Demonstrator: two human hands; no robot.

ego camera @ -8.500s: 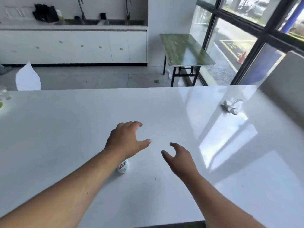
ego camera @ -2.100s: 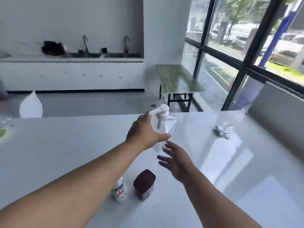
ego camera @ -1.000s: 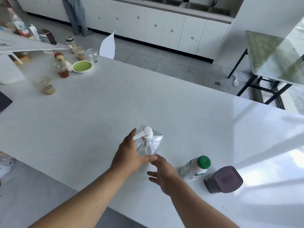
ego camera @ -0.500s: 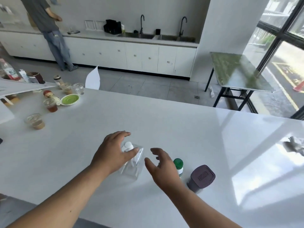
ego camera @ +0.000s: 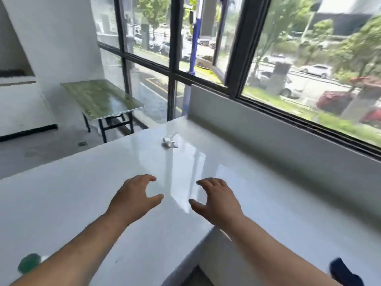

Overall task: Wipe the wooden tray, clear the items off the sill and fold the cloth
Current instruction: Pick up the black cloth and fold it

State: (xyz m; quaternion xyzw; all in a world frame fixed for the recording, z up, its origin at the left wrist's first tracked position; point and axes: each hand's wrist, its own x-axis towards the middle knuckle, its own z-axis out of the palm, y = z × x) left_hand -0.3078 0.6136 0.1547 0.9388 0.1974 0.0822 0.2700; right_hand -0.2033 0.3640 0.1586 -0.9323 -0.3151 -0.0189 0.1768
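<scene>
Hovering empty over the white surface (ego camera: 268,193), the left hand (ego camera: 134,198) and right hand (ego camera: 216,200) spread their grip wide, probably reaching toward the crumpled cloth (ego camera: 170,141).

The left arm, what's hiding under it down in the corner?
Under the left arm a green bottle cap and a bit of white bottle peek out, blurred, on the white counter. The arm covers the rest of the bottle.

Bright daylight poured through the tall dark-framed windows (ego camera: 237,58), glaring off the glossy white counter (ego camera: 185,166); edges were blurred and bowed.
</scene>
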